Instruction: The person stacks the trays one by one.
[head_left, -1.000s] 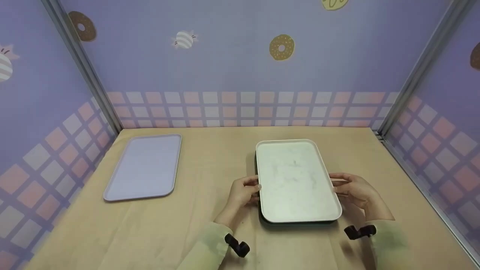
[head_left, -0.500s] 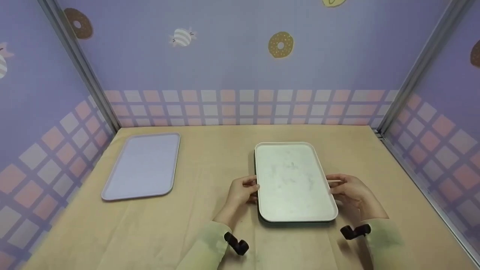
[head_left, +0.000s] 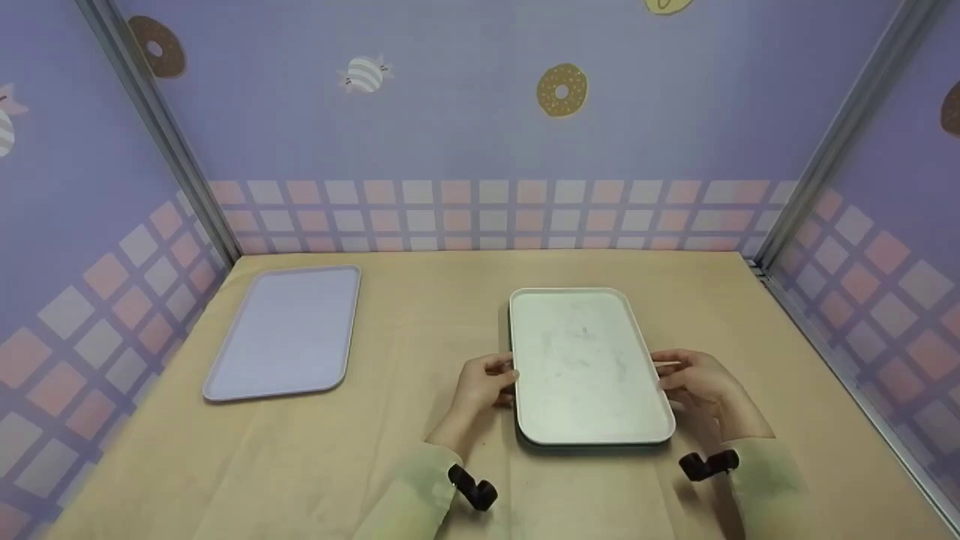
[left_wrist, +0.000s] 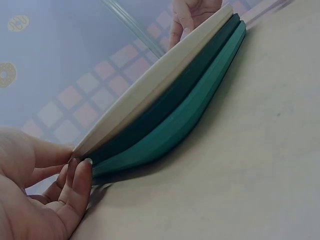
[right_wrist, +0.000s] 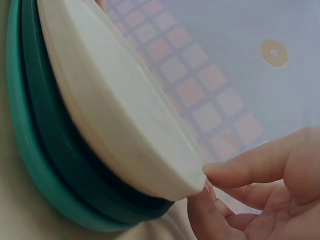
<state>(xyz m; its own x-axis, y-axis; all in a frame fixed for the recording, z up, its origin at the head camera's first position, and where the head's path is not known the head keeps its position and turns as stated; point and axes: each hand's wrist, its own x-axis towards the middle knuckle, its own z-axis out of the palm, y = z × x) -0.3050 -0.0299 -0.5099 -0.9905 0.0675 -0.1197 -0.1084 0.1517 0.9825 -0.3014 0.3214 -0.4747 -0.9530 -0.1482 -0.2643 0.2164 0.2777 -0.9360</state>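
Observation:
A white tray [head_left: 589, 367] with grey smudges lies on top of a stack in the head view. Below it come a dark green tray [left_wrist: 170, 102] and a lighter teal tray [left_wrist: 185, 120], their edges showing in both wrist views. My left hand [head_left: 480, 382] pinches the white tray's left rim, thumb on top and fingers curled below beside the green edges. On the opposite side, my right hand [head_left: 697, 382] pinches the right rim between thumb and fingers. From above, the white tray hides most of the two lower ones.
A lilac tray [head_left: 289, 334] lies by itself on the left of the beige-covered table [head_left: 420, 315]. Purple patterned walls [head_left: 465, 112] enclose the back and sides, with metal posts [head_left: 832, 127] at the corners. Each wrist wears a black band [head_left: 472, 487].
The white tray's far edge has come down and the tray has shifted slightly left, settling over the green trays. My right hand moved a little left with it; my left hand barely moved.

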